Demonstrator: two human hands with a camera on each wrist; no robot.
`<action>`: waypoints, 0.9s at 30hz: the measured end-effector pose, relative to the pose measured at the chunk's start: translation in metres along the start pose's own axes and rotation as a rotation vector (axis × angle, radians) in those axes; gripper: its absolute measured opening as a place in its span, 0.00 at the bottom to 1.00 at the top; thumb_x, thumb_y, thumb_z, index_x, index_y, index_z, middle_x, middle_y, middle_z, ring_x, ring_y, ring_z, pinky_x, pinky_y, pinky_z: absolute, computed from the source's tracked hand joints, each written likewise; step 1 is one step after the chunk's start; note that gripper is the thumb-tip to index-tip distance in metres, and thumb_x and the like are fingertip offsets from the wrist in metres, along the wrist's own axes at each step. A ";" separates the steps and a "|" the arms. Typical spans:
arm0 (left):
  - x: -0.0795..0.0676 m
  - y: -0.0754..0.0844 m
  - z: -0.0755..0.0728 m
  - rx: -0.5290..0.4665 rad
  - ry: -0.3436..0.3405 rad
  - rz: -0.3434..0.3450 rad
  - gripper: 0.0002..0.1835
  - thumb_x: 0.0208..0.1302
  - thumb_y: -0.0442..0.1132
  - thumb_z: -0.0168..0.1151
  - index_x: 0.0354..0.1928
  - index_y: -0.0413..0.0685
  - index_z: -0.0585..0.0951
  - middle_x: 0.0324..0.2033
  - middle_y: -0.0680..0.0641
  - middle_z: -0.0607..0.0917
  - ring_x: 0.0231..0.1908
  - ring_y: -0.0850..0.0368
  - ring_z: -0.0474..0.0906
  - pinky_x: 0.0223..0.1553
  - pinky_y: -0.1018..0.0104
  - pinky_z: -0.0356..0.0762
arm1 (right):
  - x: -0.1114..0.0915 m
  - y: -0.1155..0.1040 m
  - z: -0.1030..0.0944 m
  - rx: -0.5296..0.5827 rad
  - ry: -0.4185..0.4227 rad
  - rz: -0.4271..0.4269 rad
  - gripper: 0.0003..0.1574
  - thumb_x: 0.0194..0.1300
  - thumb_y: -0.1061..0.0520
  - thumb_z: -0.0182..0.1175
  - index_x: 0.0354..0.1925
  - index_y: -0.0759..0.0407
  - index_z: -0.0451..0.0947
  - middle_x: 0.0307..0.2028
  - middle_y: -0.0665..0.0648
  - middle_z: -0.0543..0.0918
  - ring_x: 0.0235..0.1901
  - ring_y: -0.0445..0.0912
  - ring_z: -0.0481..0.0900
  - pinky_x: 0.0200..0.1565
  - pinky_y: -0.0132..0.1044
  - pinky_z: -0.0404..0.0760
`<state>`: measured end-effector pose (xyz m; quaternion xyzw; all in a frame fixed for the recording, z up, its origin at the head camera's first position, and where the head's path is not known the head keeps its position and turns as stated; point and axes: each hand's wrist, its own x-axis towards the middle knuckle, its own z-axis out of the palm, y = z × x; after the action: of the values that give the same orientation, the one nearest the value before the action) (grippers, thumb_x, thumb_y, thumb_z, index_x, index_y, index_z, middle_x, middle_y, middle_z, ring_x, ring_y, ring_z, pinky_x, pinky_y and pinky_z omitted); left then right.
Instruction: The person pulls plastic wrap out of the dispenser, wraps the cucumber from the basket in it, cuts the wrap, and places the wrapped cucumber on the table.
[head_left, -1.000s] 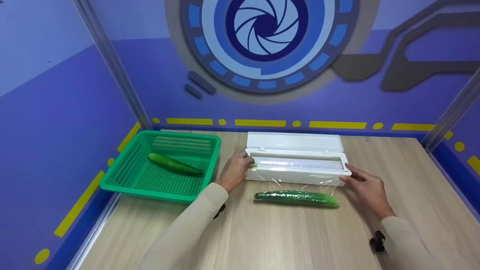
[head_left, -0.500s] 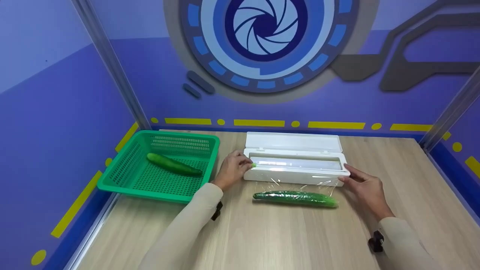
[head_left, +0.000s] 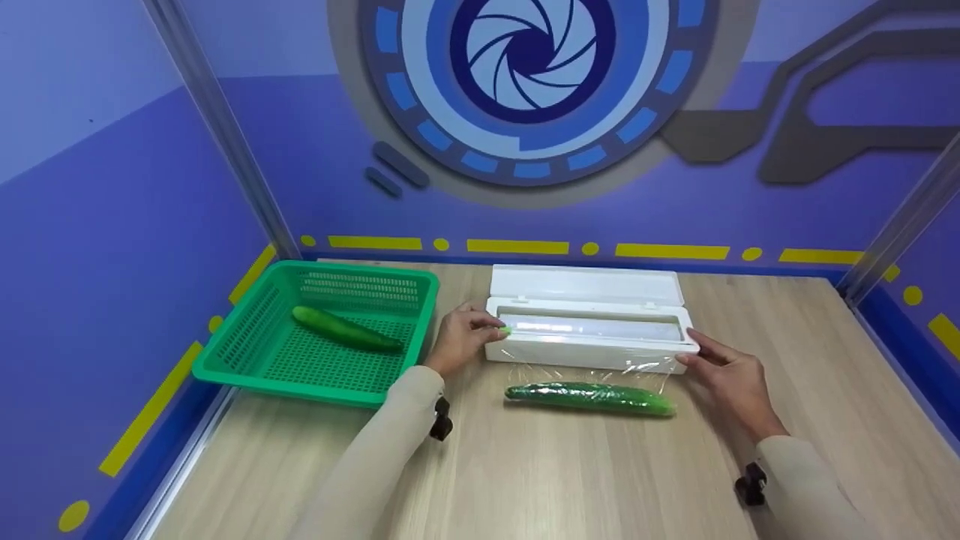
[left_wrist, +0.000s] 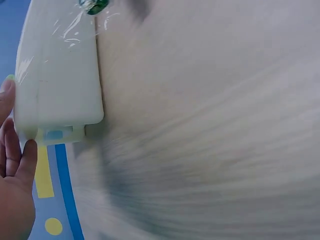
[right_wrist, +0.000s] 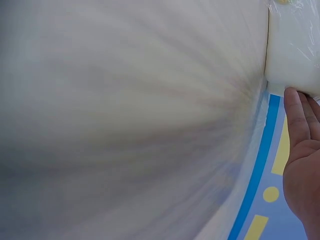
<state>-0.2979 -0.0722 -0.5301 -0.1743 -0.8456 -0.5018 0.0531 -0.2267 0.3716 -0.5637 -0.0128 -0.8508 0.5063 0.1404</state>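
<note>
The left hand (head_left: 459, 341) is gripping the left end of a white box (head_left: 589, 355), a digit touching its green tab (head_left: 506, 330), and the right hand (head_left: 739, 386) is pinching the right end between thumb and fingers. Clear film (head_left: 551, 371) is running from the box over a long cucumber (head_left: 590, 397), which is lying on the desk (head_left: 570, 480) just in front of it. At the left, a second cucumber (head_left: 346, 330) is lying in a green basket (head_left: 292, 388)

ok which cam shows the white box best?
Head: white box in frame end to end, open lid and film roll included. Left wrist crops it to one end; right wrist catches only part of the other end.
</note>
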 end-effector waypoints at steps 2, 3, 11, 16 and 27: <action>0.001 0.000 -0.001 -0.006 -0.002 -0.016 0.04 0.66 0.33 0.75 0.42 0.44 0.93 0.41 0.50 0.82 0.47 0.53 0.80 0.48 0.64 0.83 | 0.001 0.000 0.000 0.006 0.001 -0.001 0.35 0.67 0.47 0.75 0.68 0.56 0.81 0.61 0.61 0.83 0.56 0.29 0.78 0.50 0.19 0.77; 0.001 0.000 -0.001 -0.011 -0.002 -0.026 0.04 0.66 0.32 0.75 0.42 0.44 0.93 0.41 0.50 0.82 0.47 0.53 0.80 0.48 0.63 0.83 | 0.001 0.000 0.000 0.011 0.002 -0.002 0.35 0.67 0.47 0.76 0.68 0.56 0.81 0.61 0.61 0.83 0.56 0.29 0.78 0.50 0.20 0.77; 0.001 -0.002 0.000 -0.070 0.010 -0.086 0.03 0.66 0.29 0.74 0.40 0.43 0.91 0.41 0.50 0.85 0.45 0.56 0.80 0.48 0.65 0.81 | 0.000 0.002 -0.001 0.000 -0.002 -0.009 0.35 0.67 0.46 0.75 0.68 0.56 0.81 0.62 0.61 0.83 0.56 0.27 0.77 0.50 0.19 0.76; 0.001 -0.004 0.000 -0.121 0.012 -0.061 0.03 0.66 0.28 0.74 0.40 0.38 0.90 0.39 0.47 0.88 0.42 0.57 0.80 0.46 0.66 0.79 | 0.000 0.003 -0.001 0.003 -0.010 -0.007 0.36 0.68 0.46 0.75 0.69 0.57 0.80 0.62 0.63 0.83 0.53 0.26 0.78 0.48 0.20 0.79; 0.000 -0.001 -0.001 -0.136 0.035 -0.090 0.03 0.65 0.26 0.72 0.39 0.37 0.87 0.39 0.45 0.86 0.43 0.54 0.80 0.49 0.61 0.81 | 0.000 0.002 -0.001 -0.017 -0.011 0.011 0.38 0.68 0.43 0.74 0.70 0.56 0.79 0.63 0.61 0.83 0.58 0.32 0.79 0.48 0.19 0.78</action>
<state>-0.2978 -0.0733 -0.5306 -0.1304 -0.8156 -0.5628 0.0332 -0.2266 0.3735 -0.5653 -0.0158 -0.8557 0.5000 0.1328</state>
